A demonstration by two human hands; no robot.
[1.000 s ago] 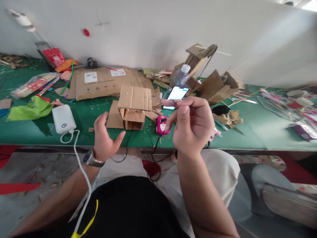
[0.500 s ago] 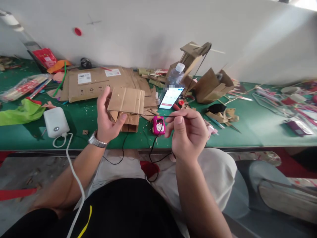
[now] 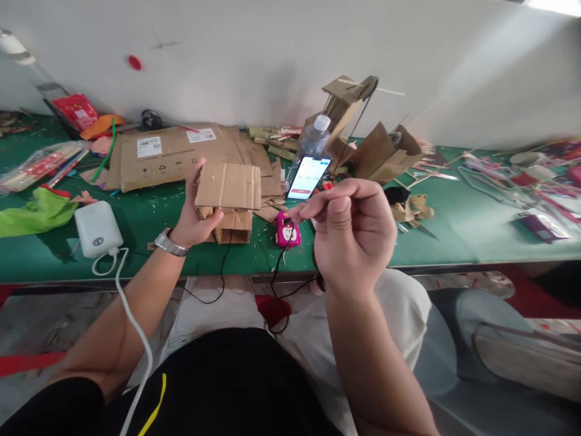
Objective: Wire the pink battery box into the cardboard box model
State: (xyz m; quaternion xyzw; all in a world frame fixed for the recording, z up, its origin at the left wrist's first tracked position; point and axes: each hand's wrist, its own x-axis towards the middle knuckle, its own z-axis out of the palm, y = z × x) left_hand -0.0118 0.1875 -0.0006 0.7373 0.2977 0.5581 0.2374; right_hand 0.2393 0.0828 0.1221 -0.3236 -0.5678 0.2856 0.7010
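My left hand point(image 3: 196, 221) grips a small cardboard construction point(image 3: 229, 184) at its left side, thumb along the front edge under the flat top panel. A box-like cardboard part shows below that panel. A thin black cord point(image 3: 223, 266) hangs from its underside to my lap. My right hand point(image 3: 356, 236) is raised to the right, apart from the cardboard, with thumb and forefinger pressed together; anything between them is too small to make out. Left of that hand, a magenta gadget point(image 3: 288, 231) with a white face design lies on the table, a black cord beside it.
A lit phone point(image 3: 308, 178) leans against a clear bottle point(image 3: 315, 136) behind the gadget. A white power bank point(image 3: 97, 227) with a white cable stands at left. Flattened cardboard point(image 3: 177, 154), a cardboard crane-like model point(image 3: 345, 103), an open paper bag point(image 3: 385, 151) and scraps line the green table point(image 3: 467, 224).
My right hand has come up and slightly right, nearer the camera. The dark cord earlier stretched between it and the cardboard no longer shows. My left hand keeps its hold; the view has shifted slightly.
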